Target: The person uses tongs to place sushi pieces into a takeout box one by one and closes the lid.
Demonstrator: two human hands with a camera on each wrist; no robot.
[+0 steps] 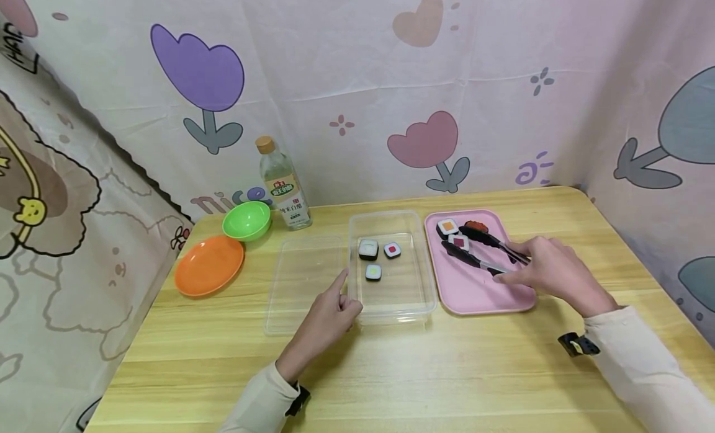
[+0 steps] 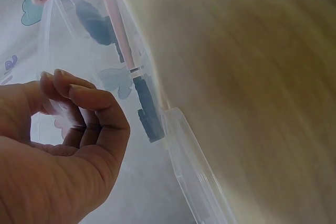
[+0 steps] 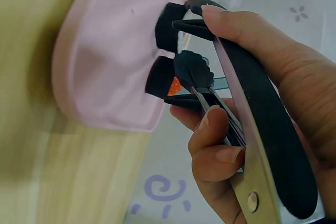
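My right hand [image 1: 550,268] holds black-tipped metal tongs [image 1: 469,256] over a pink tray [image 1: 475,296]. Their two tips stand apart on either side of a toy sushi roll with a dark red centre [image 1: 459,242]; whether they touch it I cannot tell. On the tray beside it are an orange-centred roll [image 1: 447,227] and a red-topped piece [image 1: 476,226]. My left hand [image 1: 326,318] hovers by the left wall of a clear plastic box [image 1: 391,299], fingers loosely curled in the left wrist view and nothing between them. Inside the box lie three sushi pieces, one a red-centred roll [image 1: 393,250].
Left of the box a clear lid [image 1: 296,296] lies flat. Farther left are an orange plate [image 1: 209,267] and a green bowl [image 1: 247,221]. A glass bottle [image 1: 286,197] with a tan cap stands at the table's back edge, against the patterned curtain [image 1: 346,61].
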